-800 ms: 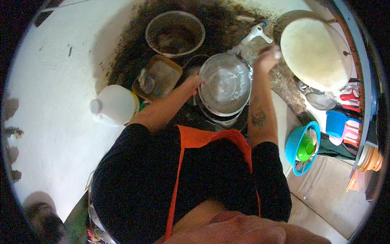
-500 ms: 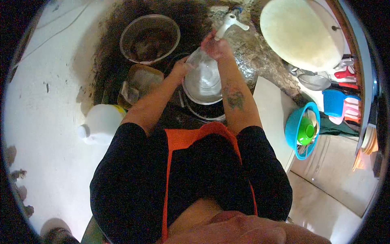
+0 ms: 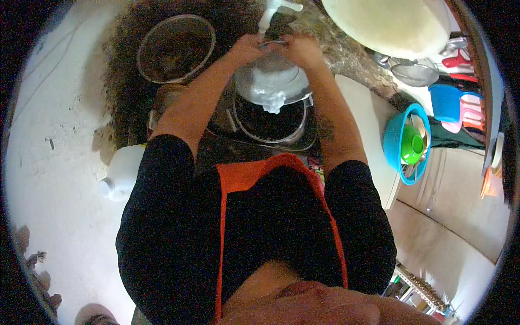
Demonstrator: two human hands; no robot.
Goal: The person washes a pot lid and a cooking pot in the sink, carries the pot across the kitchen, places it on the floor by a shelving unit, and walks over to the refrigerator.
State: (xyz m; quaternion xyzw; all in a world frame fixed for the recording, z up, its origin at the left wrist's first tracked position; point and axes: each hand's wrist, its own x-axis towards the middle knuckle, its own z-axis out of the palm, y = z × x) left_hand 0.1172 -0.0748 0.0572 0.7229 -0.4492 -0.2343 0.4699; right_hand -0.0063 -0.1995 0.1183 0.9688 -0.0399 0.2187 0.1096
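Under the white tap (image 3: pixel 269 16), my left hand (image 3: pixel 248 50) and my right hand (image 3: pixel 299 50) both grip the far rim of a pale round basin (image 3: pixel 281 82). The basin looks tipped toward me, and white foam (image 3: pixel 273 102) hangs at its near edge. Below it sits a dark round pot (image 3: pixel 271 123) with a light rim. The fingertips of both hands are partly hidden at the rim.
A large round tub (image 3: pixel 176 50) stands at the far left. Beside my left arm is a white jug (image 3: pixel 123 172). At right are a blue basin (image 3: pixel 392 142) holding a green bowl (image 3: pixel 412 149), a strainer (image 3: pixel 416 72) and a big pale lid (image 3: pixel 391 24).
My right hand has come from beside the tap to the basin's rim. My left hand has shifted to the far rim. The basin has moved under the tap and tilted, with foam at its edge.
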